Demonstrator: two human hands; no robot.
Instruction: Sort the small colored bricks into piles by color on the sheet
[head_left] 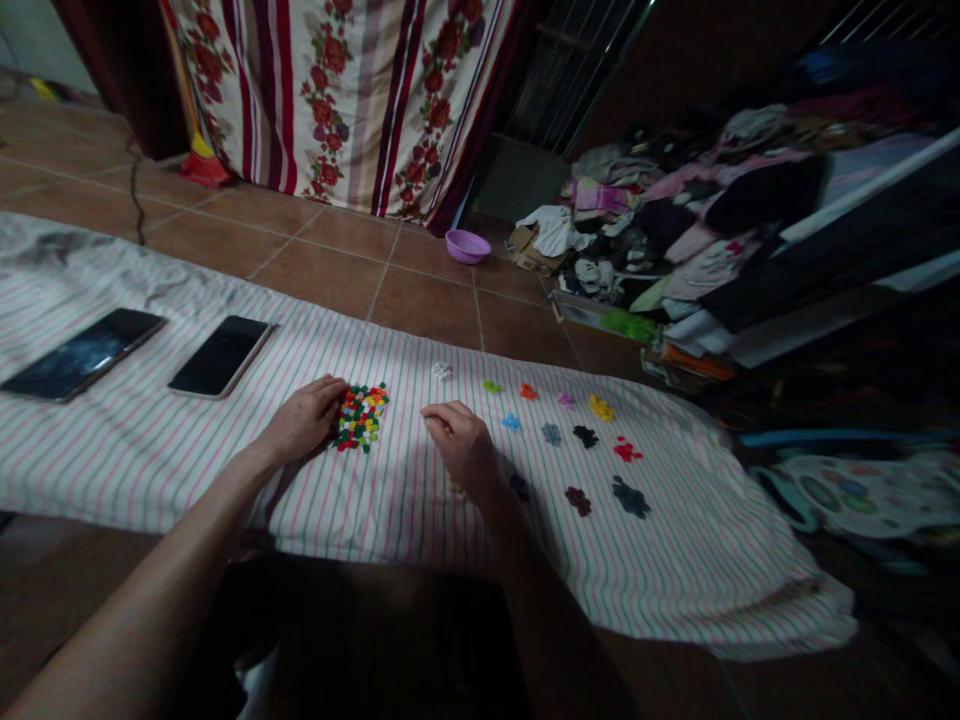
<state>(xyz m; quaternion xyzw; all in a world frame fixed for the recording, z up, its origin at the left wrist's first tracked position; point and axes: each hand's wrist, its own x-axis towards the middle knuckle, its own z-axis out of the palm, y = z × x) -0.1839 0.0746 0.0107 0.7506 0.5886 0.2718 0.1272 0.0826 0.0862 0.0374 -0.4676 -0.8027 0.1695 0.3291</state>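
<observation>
Phones (221,357) left on cloth (420,490), piece cluster (361,412) right of them, piles (585,436) farther right; basin (466,255) behind.

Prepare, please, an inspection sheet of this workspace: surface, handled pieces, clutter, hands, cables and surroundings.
Surface: striped cloth, wrinkled at its left end.
Pieces: multicoloured pile of small pieces; to its right, separate heaps by colour, including yellow heap, red heap and brown heap.
Clutter: smartphone and larger touchscreen device, screens dark.
Hands: left hand at the pile's left edge; right hand between pile and heaps, fingertips together, any held piece unclear.
Cables: dark cord on the floor.
Surroundings: floral curtain, purple basin, red broom, heaped clothes.
</observation>
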